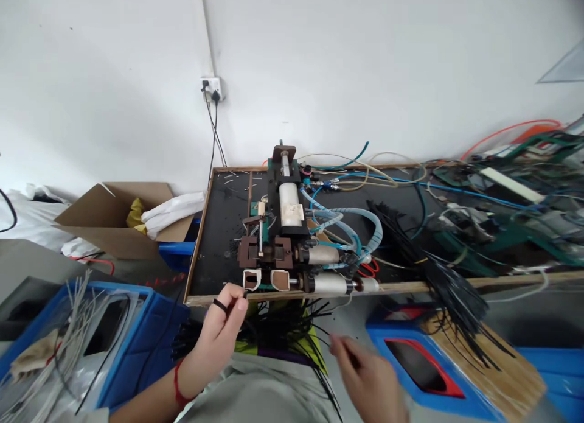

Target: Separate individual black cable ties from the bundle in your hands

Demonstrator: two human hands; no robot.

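Observation:
My left hand [221,332] pinches the small black end of what looks like a cable [245,294], just in front of the machine's two white-edged brown jaws [280,280]. Those jaws stand apart at the front of a pneumatic machine [291,204]. My right hand [367,374] is curled and blurred by motion, lower and to the right. Thin black strands reach its fingertips, but whether they are gripped is unclear. A bundle of black cables [283,328] lies across my lap, below the table edge, between both hands.
The black table [223,228] has a raised wooden rim. Blue air hoses [365,225] run right from the machine. Another black cable bundle [438,283] hangs over the front edge. Blue crates stand left [132,344] and right [387,344]; a cardboard box [107,228] is far left.

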